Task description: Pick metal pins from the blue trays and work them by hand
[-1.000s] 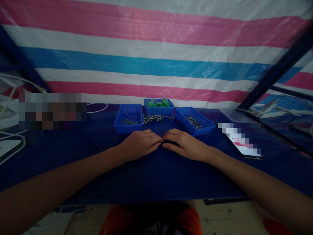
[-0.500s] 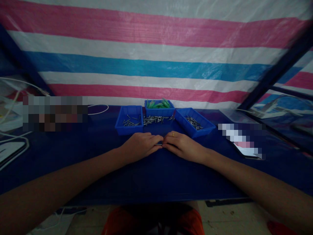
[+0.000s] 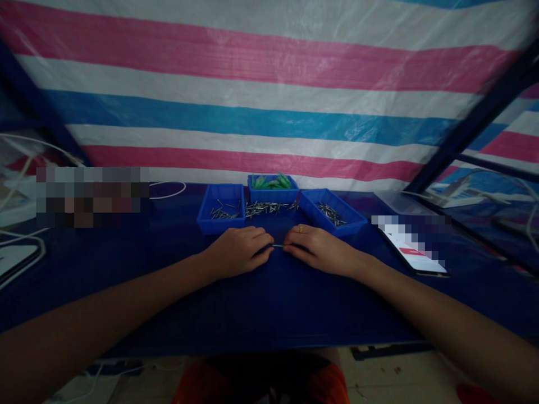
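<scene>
My left hand and my right hand rest on the dark blue table, fingertips facing each other. Both are pinched on the ends of a thin metal pin that spans the small gap between them. A ring sits on a finger of the right hand. Just beyond the hands lies a loose pile of metal pins on the table.
Three blue trays stand behind the hands: a left tray and a right tray with metal pins, a back tray with green pieces. A phone lies at the right. White cables run at the left. A striped tarp hangs behind.
The hands have drawn slightly apart, so the thin pin now shows between the fingertips. The view has shifted a little.
</scene>
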### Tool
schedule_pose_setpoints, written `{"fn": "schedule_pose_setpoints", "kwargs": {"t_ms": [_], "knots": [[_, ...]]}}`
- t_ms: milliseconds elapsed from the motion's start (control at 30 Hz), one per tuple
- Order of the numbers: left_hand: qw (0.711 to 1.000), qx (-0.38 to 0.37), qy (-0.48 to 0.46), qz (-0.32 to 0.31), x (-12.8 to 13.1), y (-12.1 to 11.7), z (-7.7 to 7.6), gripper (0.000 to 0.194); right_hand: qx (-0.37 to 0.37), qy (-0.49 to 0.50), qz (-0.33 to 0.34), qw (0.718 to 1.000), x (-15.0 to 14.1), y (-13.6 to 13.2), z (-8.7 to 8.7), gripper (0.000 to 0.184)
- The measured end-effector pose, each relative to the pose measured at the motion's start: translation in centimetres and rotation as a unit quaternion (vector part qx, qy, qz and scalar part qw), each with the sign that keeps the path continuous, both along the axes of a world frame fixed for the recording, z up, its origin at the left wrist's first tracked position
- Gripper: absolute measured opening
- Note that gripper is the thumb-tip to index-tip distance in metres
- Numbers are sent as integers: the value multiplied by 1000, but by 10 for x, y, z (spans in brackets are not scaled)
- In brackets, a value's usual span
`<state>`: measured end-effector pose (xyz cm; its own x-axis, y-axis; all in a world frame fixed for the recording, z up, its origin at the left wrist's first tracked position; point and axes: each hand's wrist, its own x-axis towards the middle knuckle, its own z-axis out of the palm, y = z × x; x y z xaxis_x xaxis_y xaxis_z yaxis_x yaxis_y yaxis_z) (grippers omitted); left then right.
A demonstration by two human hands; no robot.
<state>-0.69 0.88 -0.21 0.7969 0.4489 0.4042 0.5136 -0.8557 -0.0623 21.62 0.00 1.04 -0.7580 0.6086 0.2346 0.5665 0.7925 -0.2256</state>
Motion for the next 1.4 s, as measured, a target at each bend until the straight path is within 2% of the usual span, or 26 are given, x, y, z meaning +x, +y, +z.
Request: {"fn": "schedule_pose_setpoints", "kwargs": {"t_ms": [233, 400, 500, 700, 1033, 1400], "knots": [[992, 104, -17, -63, 0, -3, 0, 20, -7, 22, 22, 1000, -6, -4, -6, 19], [981, 119, 2, -153, -1, -3, 2, 20, -12, 22, 32, 999, -7, -4, -6, 17], [978, 113, 5, -177, -1, -4, 3, 19, -7, 14, 39, 999, -6, -4, -4, 16], [977, 114, 5, -182, 0, -5, 4, 17, 2, -3, 33, 999, -5, -5, -4, 17], [983, 82, 51, -155, -3, -4, 3, 18, 2, -20, 24, 1000, -5, -6, -1, 19], [983, 95, 44, -151, -5, -3, 6, 19, -5, -21, 32, 999, -5, -7, -1, 20]]}}
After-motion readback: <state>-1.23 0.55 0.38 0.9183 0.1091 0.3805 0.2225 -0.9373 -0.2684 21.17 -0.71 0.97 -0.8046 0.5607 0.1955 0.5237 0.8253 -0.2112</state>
